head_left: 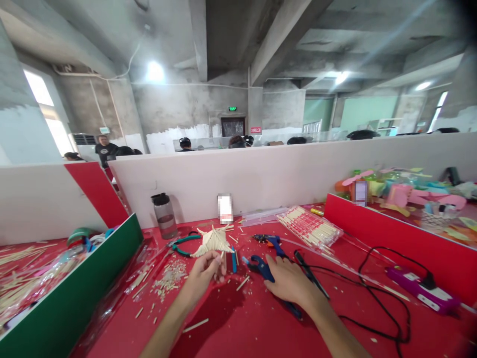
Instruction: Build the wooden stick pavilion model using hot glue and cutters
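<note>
My left hand (207, 267) is closed, its fingertips pinching the front edge of a small model made of pale wooden sticks (214, 240), which has a ridged, roof-like shape with spiky corners. A short stick shows at the fingertips. My right hand (292, 281) reaches over a blue-handled cutter (264, 268), thumb and forefinger on either side of it; the palm hides its middle. Beyond that hand is a blue glue gun (275, 242). Teal-handled pliers (182, 247) lie left of the model, and a slim blue tool (234, 259) lies just right of it.
Stick offcuts (170, 278) litter the red table (231, 323). A water bottle (164, 216) and a phone (225, 209) stand by the white partition (246, 179). Bagged sticks (309, 226) lie back right. Black cords loop toward a purple power strip (421, 288). A green divider (85, 288) borders the left.
</note>
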Available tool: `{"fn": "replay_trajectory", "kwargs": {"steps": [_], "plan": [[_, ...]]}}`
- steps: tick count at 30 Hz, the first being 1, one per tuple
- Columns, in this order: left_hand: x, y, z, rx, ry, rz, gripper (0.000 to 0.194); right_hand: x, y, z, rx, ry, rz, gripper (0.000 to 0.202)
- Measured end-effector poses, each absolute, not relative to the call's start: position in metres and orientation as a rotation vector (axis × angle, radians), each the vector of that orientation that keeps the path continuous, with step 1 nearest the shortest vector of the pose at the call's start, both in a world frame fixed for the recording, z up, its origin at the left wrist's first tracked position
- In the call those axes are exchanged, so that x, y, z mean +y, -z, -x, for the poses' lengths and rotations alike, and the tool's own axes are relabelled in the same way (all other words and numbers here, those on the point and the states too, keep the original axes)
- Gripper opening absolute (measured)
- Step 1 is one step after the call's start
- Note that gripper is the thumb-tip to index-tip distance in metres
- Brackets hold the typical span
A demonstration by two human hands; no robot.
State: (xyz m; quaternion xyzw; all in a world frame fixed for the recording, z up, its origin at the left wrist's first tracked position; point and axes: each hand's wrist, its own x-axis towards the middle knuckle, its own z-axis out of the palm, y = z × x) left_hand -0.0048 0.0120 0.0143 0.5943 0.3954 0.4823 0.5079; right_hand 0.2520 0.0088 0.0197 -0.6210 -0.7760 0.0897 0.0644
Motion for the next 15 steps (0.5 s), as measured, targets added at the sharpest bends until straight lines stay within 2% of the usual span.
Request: {"fn": "replay_trajectory", "kwargs": {"steps": [6, 9, 15], "plan": [[0.012, -0.015, 0.006, 0.975, -1.231, -1.478, 0.038, 0.000, -0.040, -0.264, -2.186, -0.813, 1.339, 0.049], [0.009, -0.019, 0.004, 1.025, -1.259, -1.518, 0.038, -0.009, -0.041, -0.254, -2.000, -1.074, 1.157, 0.050], [0.007, -0.020, 0.001, 0.997, -1.334, -1.525, 0.035, -0.019, -0.032, -0.218, -1.740, -1.372, 0.956, 0.053]]}}
